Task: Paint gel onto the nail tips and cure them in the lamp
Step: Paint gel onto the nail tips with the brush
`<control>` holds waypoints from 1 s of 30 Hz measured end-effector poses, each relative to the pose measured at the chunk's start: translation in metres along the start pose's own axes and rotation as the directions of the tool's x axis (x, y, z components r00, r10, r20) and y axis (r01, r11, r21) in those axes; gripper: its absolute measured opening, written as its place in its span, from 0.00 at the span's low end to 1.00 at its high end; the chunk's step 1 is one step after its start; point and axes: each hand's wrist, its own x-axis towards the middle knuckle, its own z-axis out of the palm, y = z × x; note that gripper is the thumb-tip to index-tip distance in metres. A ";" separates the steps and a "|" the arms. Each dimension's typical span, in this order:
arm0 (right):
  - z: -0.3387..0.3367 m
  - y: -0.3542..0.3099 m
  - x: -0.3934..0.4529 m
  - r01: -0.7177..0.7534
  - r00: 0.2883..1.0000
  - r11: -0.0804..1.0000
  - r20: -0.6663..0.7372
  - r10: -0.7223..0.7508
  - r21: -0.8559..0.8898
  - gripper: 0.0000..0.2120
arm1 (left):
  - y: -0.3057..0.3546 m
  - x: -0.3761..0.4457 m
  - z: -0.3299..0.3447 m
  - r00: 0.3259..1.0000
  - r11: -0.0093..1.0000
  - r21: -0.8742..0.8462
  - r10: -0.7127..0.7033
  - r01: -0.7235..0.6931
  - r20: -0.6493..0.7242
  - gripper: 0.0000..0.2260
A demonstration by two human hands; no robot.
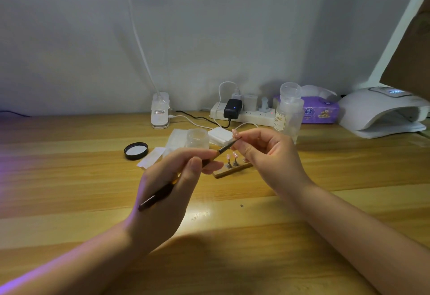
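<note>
On the wooden table (69, 155), going left to right, lie a black lid (136, 151), a white clamp base (160, 111) of the overhead light, tissues (173, 142) under an open clear jar (197, 137), a power strip (244, 114) with plugs, a clear bottle (288, 111), a purple tissue pack (320, 112) and the white curing lamp (381, 113) at far right. Nothing blocks the way to the lamp's mouth.

A wooden stand (232, 170) between the hands carries pink nail tips (231, 156) on small posts. One more pink, dotted tip (235, 133) is pinched in the right hand (267, 155), fingers closed on it, raised above the stand.

The left hand (172, 190) grips a dark brush (186, 176) pen-style, fingers curled round it, its bristle end touching the held tip.
</note>
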 end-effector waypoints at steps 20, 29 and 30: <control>-0.003 0.009 0.002 0.037 0.999 0.997 -0.017 -0.038 -0.070 0.05 | -0.003 0.000 -0.001 1.000 1.000 0.014 -0.026 0.027 -0.010 0.11; -0.002 0.009 0.000 0.058 0.996 0.985 -0.055 -0.068 -0.160 0.05 | -0.006 0.001 -0.001 1.000 0.997 0.073 0.009 -0.008 -0.020 0.12; -0.002 0.009 0.000 0.060 0.996 0.984 -0.058 -0.071 -0.168 0.05 | -0.006 0.001 0.000 1.000 0.998 0.068 0.006 -0.005 -0.005 0.12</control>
